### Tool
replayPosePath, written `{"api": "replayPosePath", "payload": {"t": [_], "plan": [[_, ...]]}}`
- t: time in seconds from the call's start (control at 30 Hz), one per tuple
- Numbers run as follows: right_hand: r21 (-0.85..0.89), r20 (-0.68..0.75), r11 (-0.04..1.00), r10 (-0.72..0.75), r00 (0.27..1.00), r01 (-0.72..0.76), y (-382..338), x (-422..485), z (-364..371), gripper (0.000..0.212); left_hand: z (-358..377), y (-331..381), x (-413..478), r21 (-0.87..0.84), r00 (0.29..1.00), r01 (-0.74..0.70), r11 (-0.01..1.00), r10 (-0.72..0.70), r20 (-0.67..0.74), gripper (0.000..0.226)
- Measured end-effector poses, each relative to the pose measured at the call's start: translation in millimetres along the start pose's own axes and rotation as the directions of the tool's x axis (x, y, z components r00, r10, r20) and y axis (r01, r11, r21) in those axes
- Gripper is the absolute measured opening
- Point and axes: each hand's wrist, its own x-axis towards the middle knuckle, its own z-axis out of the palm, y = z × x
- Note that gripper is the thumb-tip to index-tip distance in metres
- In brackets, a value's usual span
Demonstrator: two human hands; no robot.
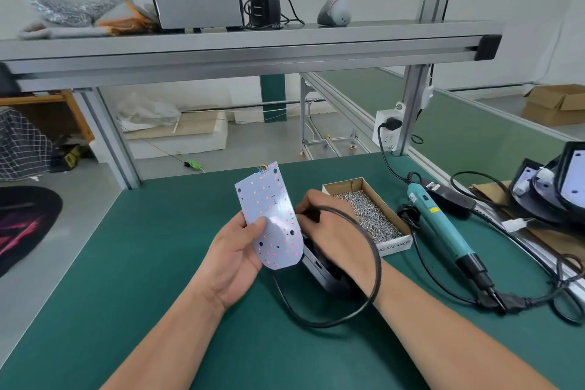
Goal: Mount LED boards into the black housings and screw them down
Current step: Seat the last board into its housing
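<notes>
Board-seating step, no screws in yet. My left hand [235, 258] grips the board [269, 215], tilted up, thumb on its face. My right hand [329, 225] pinches the cable [378, 263] above the housing [323, 272], which lies on the mat under both. Next move, I'd say: clear the cable, lay the board flat, line up the holes. Screw box [395, 243] is at 2 o'clock of the housing, driver [443, 218] at 3.

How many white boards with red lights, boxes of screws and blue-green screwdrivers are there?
White rounded LED board with red lights: 1
Open cardboard box of silver screws: 1
Teal electric screwdriver: 1
Total: 3
</notes>
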Motion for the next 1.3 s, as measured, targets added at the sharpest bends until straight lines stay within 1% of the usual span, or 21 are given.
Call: {"api": "replayPosePath", "payload": {"t": [0.1, 0.2, 0.27, 0.33, 0.4, 0.47, 0.53, 0.63, 0.7, 0.77, 0.87, 0.9, 0.93, 1.07, 1.2, 1.3], "plan": [[0.023, -0.031, 1.000, 0.010, 0.999, -0.009, 0.4, 2.2, -1.9, 0.011, 1.4, 0.3, -0.7, 0.004, 1.000, 0.000, 1.000, 0.000, 0.003, 0.052], [0.099, 0.030, 0.995, -0.022, 0.999, 0.019, 0.5, 0.9, -5.9, 0.010, -1.1, -2.3, -0.1, -0.029, 1.000, 0.015, 0.999, -0.015, -0.009, 0.046], [0.131, 0.063, 0.991, -0.028, 0.998, 0.020, -0.4, -0.6, -3.1, 0.010, 0.6, -2.0, -0.3, -0.038, 0.999, 0.035, 0.999, -0.036, -0.030, 0.048], [0.155, 0.052, 0.988, -0.009, 0.999, 0.001, -1.3, -0.8, 0.0, 0.011, 1.6, -2.8, -0.8, -0.055, 0.997, 0.062, 0.997, -0.063, -0.034, 0.050], [0.170, 0.025, 0.985, 0.000, 1.000, -0.004, -1.5, -0.9, -0.7, 0.012, 3.3, -2.3, -2.0, -0.090, 0.996, 0.085, 0.992, -0.087, -0.019, 0.043], [0.164, 0.018, 0.987, -0.005, 1.000, 0.002, -2.3, -2.1, -3.4, 0.012, 2.5, -0.7, -2.3, -0.124, 0.996, 0.089, 0.988, -0.087, 0.023, 0.033], [0.136, 0.004, 0.990, -0.026, 1.000, 0.025, -3.6, -4.3, -3.3, 0.011, 0.6, 2.4, -1.8, -0.154, 0.995, 0.102, 0.983, -0.102, 0.008, 0.030], [0.106, -0.031, 0.993, -0.053, 0.998, 0.056, -6.4, -6.5, 0.9, 0.011, -3.6, 3.8, -0.2, -0.168, 0.990, 0.138, 0.976, -0.138, 0.013, 0.036], [0.118, -0.048, 0.991, -0.053, 0.997, 0.059, -5.8, -6.8, 0.2, 0.011, -1.3, 3.1, -2.0, -0.171, 0.990, 0.142, 0.975, -0.136, 0.043, 0.033], [0.172, -0.068, 0.984, -0.037, 0.997, 0.048, -4.8, -7.3, -2.4, 0.010, 0.4, 3.0, -4.0, -0.211, 0.993, 0.119, 0.970, -0.110, 0.051, 0.028], [0.353, -0.099, 0.935, -0.002, 0.995, 0.037, -4.8, -8.7, -5.0, 0.015, 0.1, 3.2, -4.9, -0.215, 0.994, 0.105, 0.971, -0.101, 0.031, 0.032], [0.374, -0.111, 0.927, 0.001, 0.994, 0.041, -5.1, -9.0, -5.3, 0.015, 1.0, 3.5, -5.0, -0.208, 0.995, 0.099, 0.973, -0.095, 0.029, 0.032], [0.359, -0.119, 0.932, 0.001, 0.993, 0.043, -5.0, -8.7, -5.3, 0.016, 1.2, 3.7, -4.9, -0.203, 0.996, 0.092, 0.975, -0.089, 0.027, 0.032], [0.143, -0.106, 0.988, -0.042, 0.993, 0.057, -3.3, -9.7, -3.4, 0.010, -1.0, 4.1, -3.8, -0.184, 0.995, 0.099, 0.978, -0.093, 0.039, 0.030], [0.054, -0.080, 0.987, -0.147, 0.986, 0.151, -6.5, -11.0, -4.9, 0.014, -4.2, 1.2, -2.7, -0.153, 0.993, 0.115, 0.982, -0.111, 0.034, 0.021], [0.041, -0.046, 0.974, -0.219, 0.975, 0.221, -8.9, -10.5, -5.3, 0.012, -4.0, 2.4, -2.7, -0.146, 0.994, 0.104, 0.984, -0.100, 0.038, 0.022]]}}
